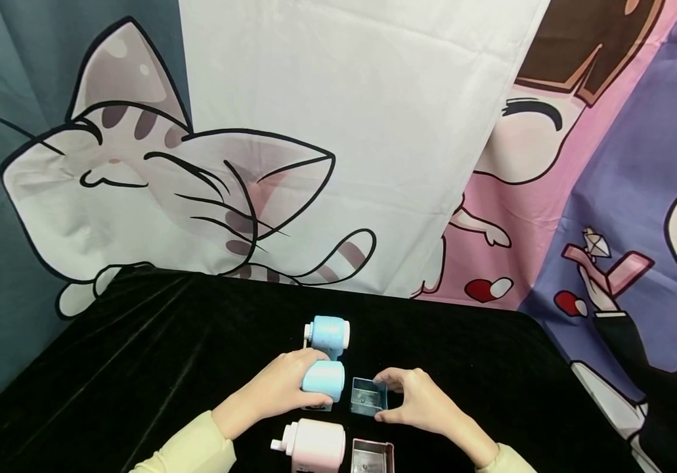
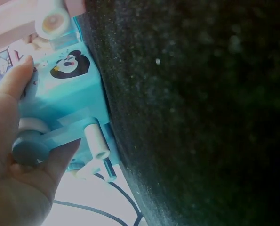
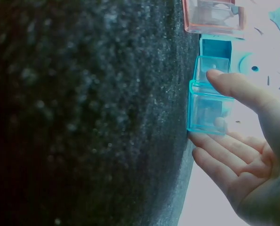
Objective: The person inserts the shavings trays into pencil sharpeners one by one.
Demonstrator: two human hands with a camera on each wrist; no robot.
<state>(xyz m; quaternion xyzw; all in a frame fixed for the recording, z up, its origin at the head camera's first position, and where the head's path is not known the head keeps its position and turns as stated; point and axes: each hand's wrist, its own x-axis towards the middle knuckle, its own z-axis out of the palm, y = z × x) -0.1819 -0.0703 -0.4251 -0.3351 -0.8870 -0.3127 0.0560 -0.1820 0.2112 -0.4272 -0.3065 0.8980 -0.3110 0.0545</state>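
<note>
My left hand (image 1: 279, 389) grips a light-blue crank pencil sharpener (image 1: 325, 381), with fingers over its far side and thumb on its near side. The left wrist view shows a cartoon print on the sharpener (image 2: 60, 96) and its crank handle (image 2: 96, 141). To the right, my right hand (image 1: 423, 402) pinches a see-through blue shavings drawer (image 1: 366, 398) between thumb and fingers. That drawer (image 3: 208, 113) is out of the sharpener, a small gap apart in the head view. In the right wrist view, the thumb lies along its upper side.
Behind stands another light-blue sharpener (image 1: 329, 334). Nearer the person are a pink sharpener (image 1: 318, 445) and a see-through pink drawer (image 1: 372, 445), both cut off by the frame edge. Everything rests on black cloth (image 1: 226, 341), with a cartoon curtain (image 1: 373, 131) behind.
</note>
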